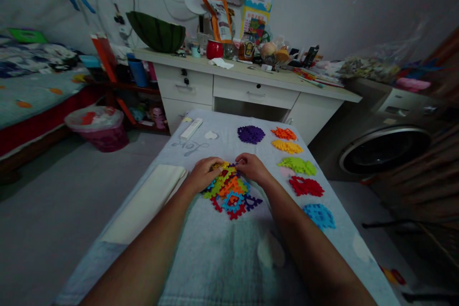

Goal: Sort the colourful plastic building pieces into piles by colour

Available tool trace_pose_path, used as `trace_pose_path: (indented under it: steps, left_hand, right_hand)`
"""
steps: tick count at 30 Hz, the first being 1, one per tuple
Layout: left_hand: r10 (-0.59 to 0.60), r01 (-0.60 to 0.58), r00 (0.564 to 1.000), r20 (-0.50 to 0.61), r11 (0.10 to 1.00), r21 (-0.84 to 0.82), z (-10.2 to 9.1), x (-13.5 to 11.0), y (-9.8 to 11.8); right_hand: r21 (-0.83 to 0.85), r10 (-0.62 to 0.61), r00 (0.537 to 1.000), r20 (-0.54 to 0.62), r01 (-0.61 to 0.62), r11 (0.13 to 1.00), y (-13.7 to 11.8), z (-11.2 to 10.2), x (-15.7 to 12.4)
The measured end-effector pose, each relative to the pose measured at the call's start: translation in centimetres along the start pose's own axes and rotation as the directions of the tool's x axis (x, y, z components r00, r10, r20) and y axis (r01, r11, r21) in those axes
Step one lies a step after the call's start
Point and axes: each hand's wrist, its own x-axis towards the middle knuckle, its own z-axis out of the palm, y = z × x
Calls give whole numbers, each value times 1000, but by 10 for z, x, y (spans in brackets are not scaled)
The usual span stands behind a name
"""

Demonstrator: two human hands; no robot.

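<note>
A mixed heap of coloured plastic interlocking pieces (pixel 231 193) lies in the middle of a cloth-covered table (pixel 215 258). My left hand (pixel 202 173) rests on the heap's far left side with fingers curled over the pieces. My right hand (pixel 253 167) touches the heap's far right edge, fingers bent and pinching at a piece. Sorted piles lie along the right: purple (pixel 251 134), orange (pixel 284 133), yellow (pixel 287 146), green (pixel 297 166), red (pixel 306 186) and blue (pixel 319 215).
A folded cream cloth (pixel 147 201) lies on the table's left, a white box (pixel 191 129) at the far left. Beyond stand a cluttered white desk (pixel 247 86) with half a watermelon (pixel 157 32), a washing machine (pixel 387 143) at right, and a bin (pixel 98 126) and bed (pixel 32 95) at left.
</note>
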Motion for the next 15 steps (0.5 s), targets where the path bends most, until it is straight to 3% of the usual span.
trace_pose_path:
  steps: [4,8,11,15]
  left_hand:
    - [-6,6,1000,-11,1000,12,-1,0,3]
    - [0,0,1000,-14,1000,22,-2,0,6]
    - [10,-9,1000,-16,1000,24,-1,0,4]
    - [8,-7,999,-48,1000,30,1,0,-1]
  right_hand:
    - [286,88,996,14,-88,954,7,-6,-5]
    - [436,134,991,-1,-120,892,7,-20,-8]
    - [461,127,990,-64,-84,883,9,-44,-4]
    - [443,170,961,-218,-58,895,30,-93,9]
